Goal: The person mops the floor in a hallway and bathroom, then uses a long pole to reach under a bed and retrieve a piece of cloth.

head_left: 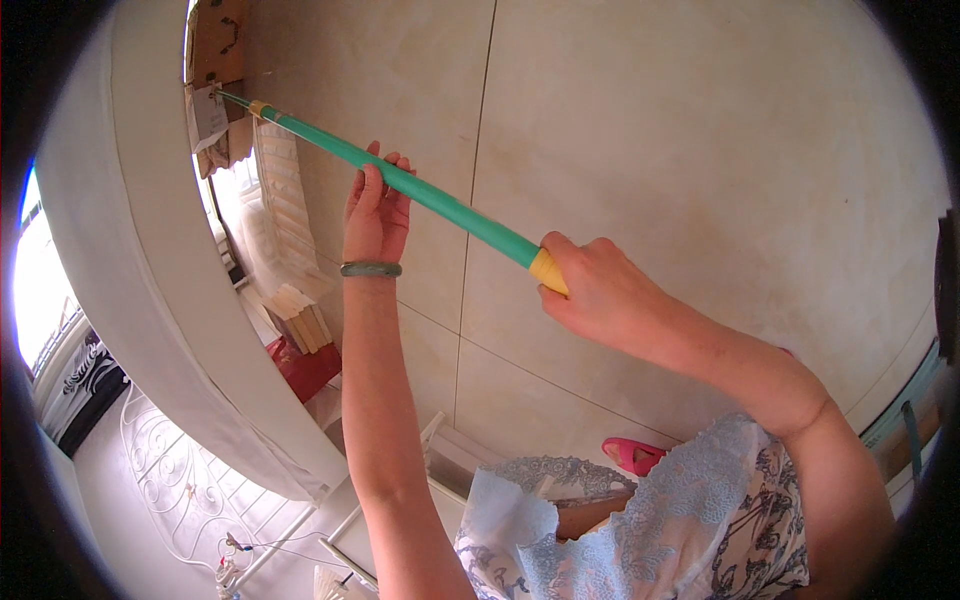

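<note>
Nearest us hung a pale blue lace top (690, 490), with a pink slipper (634, 457) just past it on the tiled floor (720, 150). Beyond, we had the right hand (605, 290) closed around the yellow near end of the green pole (465, 215). Farther left, our left hand (380, 225), below a bracelet-less stretch of pole, loosely clasped its middle between thumb and fingers. The pole slanted to the far left, its thin tip overlapping a pale paper (208, 122) by a brown box (217, 40); we could not read any marks there.
</note>
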{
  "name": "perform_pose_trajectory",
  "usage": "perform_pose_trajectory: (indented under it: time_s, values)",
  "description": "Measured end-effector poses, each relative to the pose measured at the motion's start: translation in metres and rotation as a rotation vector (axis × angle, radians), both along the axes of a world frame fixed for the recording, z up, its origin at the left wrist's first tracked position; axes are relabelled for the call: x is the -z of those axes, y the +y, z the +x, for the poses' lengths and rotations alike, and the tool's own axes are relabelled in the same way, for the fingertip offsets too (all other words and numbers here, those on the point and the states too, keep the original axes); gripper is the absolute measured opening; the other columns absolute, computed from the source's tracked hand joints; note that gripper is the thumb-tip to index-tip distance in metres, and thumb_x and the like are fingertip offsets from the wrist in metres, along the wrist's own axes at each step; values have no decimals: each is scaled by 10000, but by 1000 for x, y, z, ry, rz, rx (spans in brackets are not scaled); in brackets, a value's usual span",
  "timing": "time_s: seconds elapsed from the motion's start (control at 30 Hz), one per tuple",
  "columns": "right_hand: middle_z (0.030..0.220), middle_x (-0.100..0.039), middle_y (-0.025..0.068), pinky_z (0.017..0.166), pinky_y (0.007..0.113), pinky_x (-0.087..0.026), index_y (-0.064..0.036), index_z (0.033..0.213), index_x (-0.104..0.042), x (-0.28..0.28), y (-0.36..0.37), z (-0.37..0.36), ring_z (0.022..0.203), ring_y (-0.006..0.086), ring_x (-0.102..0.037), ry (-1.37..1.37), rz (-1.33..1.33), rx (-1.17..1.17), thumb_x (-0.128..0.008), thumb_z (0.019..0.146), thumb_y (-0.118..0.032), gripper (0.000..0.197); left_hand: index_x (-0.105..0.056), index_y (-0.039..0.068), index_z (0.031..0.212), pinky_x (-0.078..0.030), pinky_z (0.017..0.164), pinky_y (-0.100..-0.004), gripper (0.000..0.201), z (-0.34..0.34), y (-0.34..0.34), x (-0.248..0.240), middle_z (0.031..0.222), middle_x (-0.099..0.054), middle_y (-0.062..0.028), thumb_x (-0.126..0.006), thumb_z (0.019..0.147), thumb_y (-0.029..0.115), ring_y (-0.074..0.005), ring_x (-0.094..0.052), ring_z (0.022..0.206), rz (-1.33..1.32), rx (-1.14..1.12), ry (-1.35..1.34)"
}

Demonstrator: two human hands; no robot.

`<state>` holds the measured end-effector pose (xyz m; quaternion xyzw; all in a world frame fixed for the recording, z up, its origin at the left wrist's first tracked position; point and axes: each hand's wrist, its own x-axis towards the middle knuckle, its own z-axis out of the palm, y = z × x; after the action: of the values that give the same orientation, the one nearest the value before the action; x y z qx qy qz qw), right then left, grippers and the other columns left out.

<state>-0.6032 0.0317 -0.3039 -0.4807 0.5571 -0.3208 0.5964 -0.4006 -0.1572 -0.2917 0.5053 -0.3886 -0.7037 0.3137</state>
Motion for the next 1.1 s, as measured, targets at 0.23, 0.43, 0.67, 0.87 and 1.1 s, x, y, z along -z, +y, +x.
perform_pose_trajectory:
  time_s: [0.23,0.43,0.67,0.87,1.1]
  values:
    - [636,-569,209,562,454,-472,38,891,-471,9,17,-7,619,366,-584,46,53,-18,-535,724,-107,230,-342,5,1250,-449,900,-315,414,-12,17,0,1034,-546,-109,-469,894,177,-203,-534,978,29,26,40]
    - [637,-569,203,544,445,-482,43,885,-453,3,0,1,612,365,-590,158,-44,-19,-519,757,-86,194,-355,2,1237,-450,900,-321,391,-8,-7,0,1041,-544,-111,-455,901,173,-209,-532,991,6,17,-11]
    - [656,-570,196,505,394,-499,44,879,-451,-11,-27,5,597,313,-609,401,-152,-77,-488,799,-66,141,-381,-10,1213,-443,922,-324,356,1,-33,-3,1091,-538,-113,-437,906,160,-218,-522,1040,9,-6,18]
    - [649,-570,174,496,394,-495,25,872,-464,-1,22,-30,573,312,-603,443,-176,-107,-495,787,-71,131,-379,-4,1210,-452,910,-326,344,-11,34,1,1092,-537,-116,-432,908,152,-225,-508,1069,104,-54,-2]
    - [656,-570,186,507,414,-482,21,865,-471,7,67,-39,577,334,-589,273,-92,-186,-535,744,-84,172,-379,32,1174,-483,858,-336,290,-5,101,1,1083,-531,-130,-438,907,129,-246,-524,1051,176,-128,-31]
